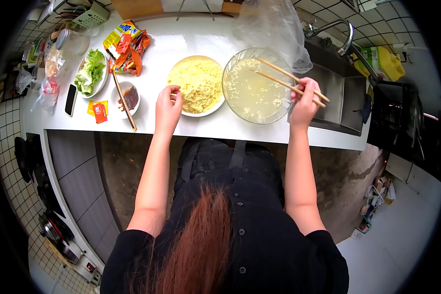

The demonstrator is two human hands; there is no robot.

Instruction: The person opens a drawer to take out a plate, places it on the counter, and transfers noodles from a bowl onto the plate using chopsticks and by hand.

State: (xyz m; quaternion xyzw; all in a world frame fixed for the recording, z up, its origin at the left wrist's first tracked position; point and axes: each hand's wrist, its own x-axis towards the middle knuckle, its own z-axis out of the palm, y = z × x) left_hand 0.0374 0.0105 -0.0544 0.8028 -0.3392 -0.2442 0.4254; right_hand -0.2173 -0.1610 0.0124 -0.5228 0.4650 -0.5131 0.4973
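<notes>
My right hand [304, 104] grips a pair of wooden chopsticks [275, 71], their tips over a clear glass bowl [225, 93]. Cloudy yellowish water [252, 93] fills the bowl, with short noodle pieces floating in it. To its left a white plate [199, 115] carries a heap of yellow instant noodles [197, 85]. My left hand [168, 109] is at that plate's left edge, fingers loosely bent and a little apart, with nothing visible in them. Whether it touches the rim is hard to see.
Further left are a small sauce bowl [136, 108] with chopsticks [122, 100] across it, seasoning packets [99, 111], a phone [70, 100], lettuce [90, 72] and noodle wrappers [127, 48]. A plastic bag [274, 32] and sink [330, 90] lie right.
</notes>
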